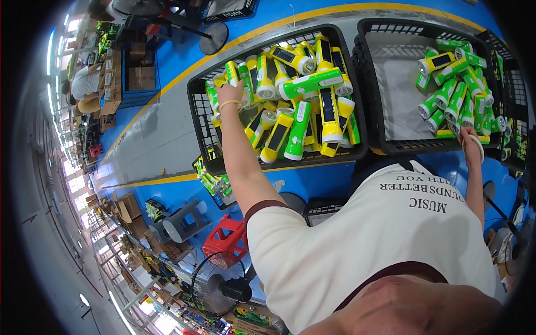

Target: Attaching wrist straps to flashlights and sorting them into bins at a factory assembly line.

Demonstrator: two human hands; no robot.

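The left hand point(229, 94) reaches into the left black plastic crate point(359, 120), thumb and fingers parted beside a yellow-and-green flashlight point(231, 71) at the crate's left end. Yellow and green flashlights, some with dark panels, pile around it. The right hand point(467, 134) is at the near edge of a heap of mostly green flashlights point(456, 103) in the right black crate point(416, 146); the fingertips are small and partly hidden, so I cannot tell whether either hand grips one.
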